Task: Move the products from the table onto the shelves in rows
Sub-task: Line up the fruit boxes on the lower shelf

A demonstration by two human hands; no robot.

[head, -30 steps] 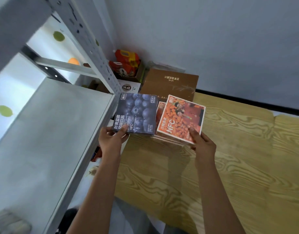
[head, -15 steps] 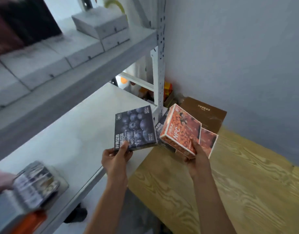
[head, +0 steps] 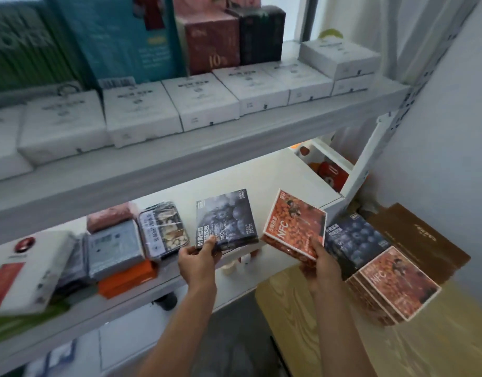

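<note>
My left hand (head: 197,258) grips a dark blueberry juice box (head: 225,220) by its near edge, holding it over the front of the middle shelf (head: 275,180). My right hand (head: 322,263) grips an orange NFC juice box (head: 295,229) at its lower corner, tilted, between shelf and table. On the wooden table (head: 329,322) at the right lie another blueberry box (head: 354,240) and a stack of orange boxes (head: 395,284).
The middle shelf holds a nut tray (head: 163,229), a grey pack (head: 113,248), an orange pack (head: 127,278) and a white box (head: 19,270) at the left. White boxes (head: 201,100) line the upper shelf. A brown carton (head: 416,238) stands behind the table stack.
The view has swung left and up toward the shelves. Both hands have carried their boxes away from the table stack toward the middle shelf, the blueberry box leading.
</note>
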